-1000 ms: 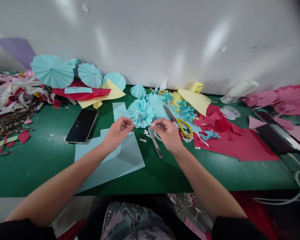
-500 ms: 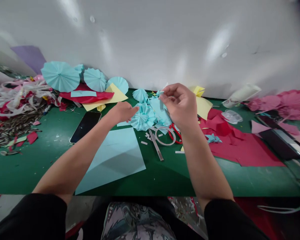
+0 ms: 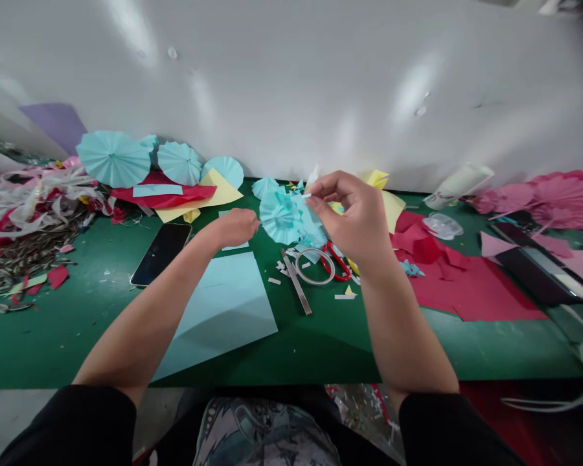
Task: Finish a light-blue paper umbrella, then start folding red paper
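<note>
My right hand (image 3: 352,213) is raised over the back middle of the table, thumb and forefinger pinching a small white strip (image 3: 306,195). My left hand (image 3: 238,226) is closed, its fingertips beside a pleated light-blue paper rosette (image 3: 278,215); whether anything is between them is hidden. Behind that rosette stands a smaller pleated blue piece (image 3: 265,188). Below my hands lie a roll of narrow tape (image 3: 315,282), red-handled scissors (image 3: 339,262) partly under the roll, and a metal strip like a ruler or blade (image 3: 296,282). A light-blue sheet (image 3: 228,301) lies under my left forearm.
A phone (image 3: 161,254) lies left of my left forearm. Finished blue rosettes (image 3: 114,158) lean on the wall, near a heap of ribbons and wire-like bits (image 3: 43,200). Red paper (image 3: 471,288), a clear plastic piece (image 3: 442,225) and pink rosettes (image 3: 554,200) are on the right.
My left hand has shifted slightly down, and a small blue paper shows behind it. The rosette beside it has turned or shifted a little. The white strip stays pinched in my right hand.
</note>
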